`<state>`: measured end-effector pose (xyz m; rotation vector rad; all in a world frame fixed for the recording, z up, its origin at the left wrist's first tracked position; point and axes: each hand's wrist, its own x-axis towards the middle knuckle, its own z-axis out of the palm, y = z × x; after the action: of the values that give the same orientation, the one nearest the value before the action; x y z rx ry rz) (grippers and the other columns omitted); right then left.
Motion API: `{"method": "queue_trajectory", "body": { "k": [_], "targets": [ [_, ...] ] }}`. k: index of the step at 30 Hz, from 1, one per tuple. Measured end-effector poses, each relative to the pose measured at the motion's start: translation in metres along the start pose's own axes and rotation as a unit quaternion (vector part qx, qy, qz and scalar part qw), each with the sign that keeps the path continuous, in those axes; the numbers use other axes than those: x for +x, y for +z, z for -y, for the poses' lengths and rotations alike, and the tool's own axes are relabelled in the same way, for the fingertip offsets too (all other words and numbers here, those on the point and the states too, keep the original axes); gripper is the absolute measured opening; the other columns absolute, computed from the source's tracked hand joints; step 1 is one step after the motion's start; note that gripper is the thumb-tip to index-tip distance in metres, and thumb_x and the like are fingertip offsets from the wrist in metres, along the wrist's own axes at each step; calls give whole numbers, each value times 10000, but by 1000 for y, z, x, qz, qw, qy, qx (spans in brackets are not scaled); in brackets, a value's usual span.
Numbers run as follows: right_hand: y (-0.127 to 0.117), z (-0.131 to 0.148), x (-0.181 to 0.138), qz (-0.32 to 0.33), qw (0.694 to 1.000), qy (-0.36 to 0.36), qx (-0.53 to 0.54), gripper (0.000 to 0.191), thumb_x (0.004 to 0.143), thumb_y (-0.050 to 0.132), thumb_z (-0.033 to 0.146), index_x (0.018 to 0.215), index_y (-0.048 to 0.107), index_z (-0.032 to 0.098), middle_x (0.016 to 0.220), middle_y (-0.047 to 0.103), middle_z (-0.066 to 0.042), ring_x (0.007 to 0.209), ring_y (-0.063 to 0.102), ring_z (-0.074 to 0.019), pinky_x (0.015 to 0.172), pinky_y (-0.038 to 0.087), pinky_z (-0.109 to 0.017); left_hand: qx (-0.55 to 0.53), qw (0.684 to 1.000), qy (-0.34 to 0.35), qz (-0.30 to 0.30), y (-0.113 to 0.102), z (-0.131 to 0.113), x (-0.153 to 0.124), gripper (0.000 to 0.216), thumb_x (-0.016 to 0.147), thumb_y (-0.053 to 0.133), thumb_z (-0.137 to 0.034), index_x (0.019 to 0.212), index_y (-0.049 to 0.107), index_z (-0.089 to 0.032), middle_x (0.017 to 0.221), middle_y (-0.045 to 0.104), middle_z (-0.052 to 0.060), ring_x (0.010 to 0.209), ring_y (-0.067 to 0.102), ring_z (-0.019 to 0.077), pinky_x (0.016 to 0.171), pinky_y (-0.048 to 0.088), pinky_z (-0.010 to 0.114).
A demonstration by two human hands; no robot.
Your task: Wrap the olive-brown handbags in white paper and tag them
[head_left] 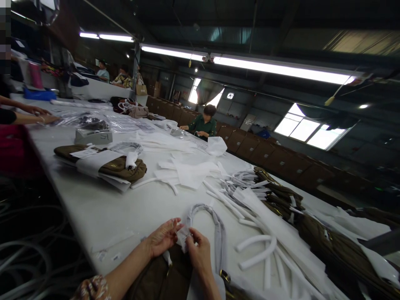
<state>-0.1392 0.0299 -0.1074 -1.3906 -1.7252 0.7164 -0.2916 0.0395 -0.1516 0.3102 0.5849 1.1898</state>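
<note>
The right hand (198, 250) pinches a crumpled white scrap (183, 238) in a narrow grip, and the left hand (164, 237) meets its other edge with curled fingers (I cannot tell whether those grip it or only touch it). The scrap is just above a brown bag (165, 273) at the near edge of the worktop (150, 204). Beyond the hands arches a handle (220, 237), already sleeved in grey wrapping. I judge this bag partly dressed: no paper band shows around its visible part, though much lies out of frame. Farther left, a banded bag (114, 167) looks more complete, with wrapped handle, tag and white paper band (90, 163). Plenty seems left: loose paper sheets (193, 173), white tubes (258, 259), and a heap of brown bags (278, 199) on the right.
</note>
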Motion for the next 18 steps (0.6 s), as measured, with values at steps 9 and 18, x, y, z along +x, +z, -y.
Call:
{"method": "queue_trajectory", "body": {
  "k": [9,18],
  "targets": [
    [-40,13,-7,56,994,-73,-55,450,789,557,349,1193,627,164,1170,665,-124,1054,630,-262,933,484,-399,353,928,116,-21,31,-26,-21,567,550,751,-143,1100,613,-149,839,697,23,643,597,143,634,445,244],
    [-192,-91,-86,-36,954,149,-257,661,659,532,664,1127,648,211,1075,688,-158,1059,625,-360,954,491,-494,241,952,35,-188,-2,-32,-151,497,540,827,-428,941,604,-240,683,639,-8,603,638,202,545,496,301]
  ]
}}
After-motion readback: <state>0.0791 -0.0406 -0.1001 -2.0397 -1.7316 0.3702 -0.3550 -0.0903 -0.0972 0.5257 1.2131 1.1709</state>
